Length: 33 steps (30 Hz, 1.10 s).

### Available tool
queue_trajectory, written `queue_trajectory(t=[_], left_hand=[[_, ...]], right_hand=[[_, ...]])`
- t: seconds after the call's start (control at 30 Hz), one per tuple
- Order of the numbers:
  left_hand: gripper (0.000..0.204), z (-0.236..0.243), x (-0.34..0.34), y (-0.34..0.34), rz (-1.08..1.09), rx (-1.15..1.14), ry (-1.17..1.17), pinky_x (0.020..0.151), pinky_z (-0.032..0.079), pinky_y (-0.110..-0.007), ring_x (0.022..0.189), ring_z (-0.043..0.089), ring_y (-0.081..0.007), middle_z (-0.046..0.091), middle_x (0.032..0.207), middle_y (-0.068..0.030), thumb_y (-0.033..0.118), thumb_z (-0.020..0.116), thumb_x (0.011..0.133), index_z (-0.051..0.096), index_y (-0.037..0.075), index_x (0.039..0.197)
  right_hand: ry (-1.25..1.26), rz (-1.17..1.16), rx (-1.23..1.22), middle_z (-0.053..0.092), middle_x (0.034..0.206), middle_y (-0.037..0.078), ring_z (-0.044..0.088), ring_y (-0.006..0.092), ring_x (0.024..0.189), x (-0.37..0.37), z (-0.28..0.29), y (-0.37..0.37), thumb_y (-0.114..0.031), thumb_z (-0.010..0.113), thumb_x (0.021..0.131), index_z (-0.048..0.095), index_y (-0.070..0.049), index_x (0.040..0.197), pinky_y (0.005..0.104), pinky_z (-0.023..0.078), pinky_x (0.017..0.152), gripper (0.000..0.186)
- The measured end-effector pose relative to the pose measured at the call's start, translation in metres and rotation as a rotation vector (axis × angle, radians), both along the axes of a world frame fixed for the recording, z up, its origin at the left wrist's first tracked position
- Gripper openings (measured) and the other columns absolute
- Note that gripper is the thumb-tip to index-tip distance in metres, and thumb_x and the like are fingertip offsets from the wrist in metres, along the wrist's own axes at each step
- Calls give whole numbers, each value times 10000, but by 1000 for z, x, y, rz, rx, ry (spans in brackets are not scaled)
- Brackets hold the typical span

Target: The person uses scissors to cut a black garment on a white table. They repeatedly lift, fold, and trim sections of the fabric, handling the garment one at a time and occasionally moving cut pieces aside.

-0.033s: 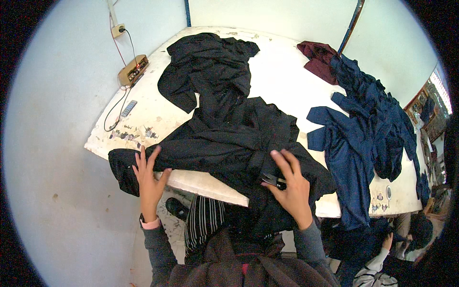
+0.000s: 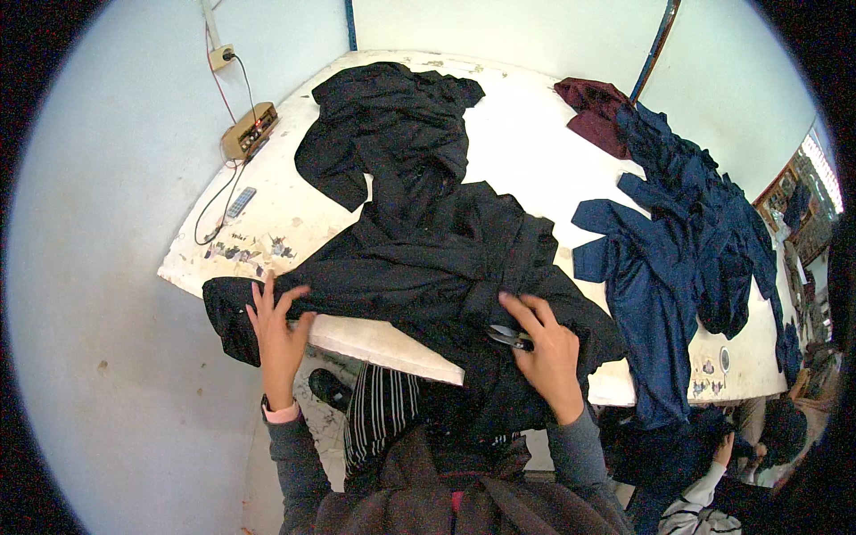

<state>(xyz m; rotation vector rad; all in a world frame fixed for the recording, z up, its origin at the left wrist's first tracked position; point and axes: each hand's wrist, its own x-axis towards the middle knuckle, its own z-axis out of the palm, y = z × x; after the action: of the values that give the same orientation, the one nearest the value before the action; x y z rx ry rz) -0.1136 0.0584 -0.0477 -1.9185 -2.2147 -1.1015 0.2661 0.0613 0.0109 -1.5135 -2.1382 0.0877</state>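
Observation:
My left hand rests at the near edge of the black cloth garment, fingers spread and apart on and beside it, near the white board's edge. My right hand holds small dark scissors-like snips in its curled fingers, with the fingertips on the black cloth. The garment lies crumpled across the white table and hangs over its front edge. A second bunched black mass of cloth adjoins it farther back.
Navy garments and maroon cloth lie at the right. A tan electrical device with cables and a remote sit at the left edge, by the wall. Another person is at the lower right.
The index fingers of both my hands have moved slightly downward on the cloth. The garments look unmoved.

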Motion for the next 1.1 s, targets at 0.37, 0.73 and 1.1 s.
queue_trajectory(t=[0.37, 0.73, 1.1], left_hand=[[201, 83, -38, -32, 134, 777, -203, 953, 468, -335, 1018, 624, -220, 678, 1071, -109, -49, 510, 902, 637, -22, 1056], [225, 65, -64, 40, 12, 161, -30, 857, 540, -352, 971, 709, -248, 732, 1102, -116, 83, 618, 973, 695, 77, 1184], [298, 48, -1, 28, -211, -40, -338, 741, 508, -358, 857, 675, -244, 721, 1003, -119, 310, 606, 1009, 742, 60, 1098]], right_hand=[[197, -336, 791, 722, 1111, 139, 691, 267, 1026, 149, 101, -11, 2, 565, 767, 686, 23, 1140, 378, 527, 946, 393], [-228, -570, 378, 705, 1190, 90, 686, 340, 1059, 205, 91, 75, -60, 659, 886, 580, -210, 1309, 390, 538, 819, 455], [373, -93, -38, 707, 1128, 47, 638, 125, 1029, 135, 58, 74, -93, 714, 916, 692, -23, 1154, 275, 523, 847, 248]])
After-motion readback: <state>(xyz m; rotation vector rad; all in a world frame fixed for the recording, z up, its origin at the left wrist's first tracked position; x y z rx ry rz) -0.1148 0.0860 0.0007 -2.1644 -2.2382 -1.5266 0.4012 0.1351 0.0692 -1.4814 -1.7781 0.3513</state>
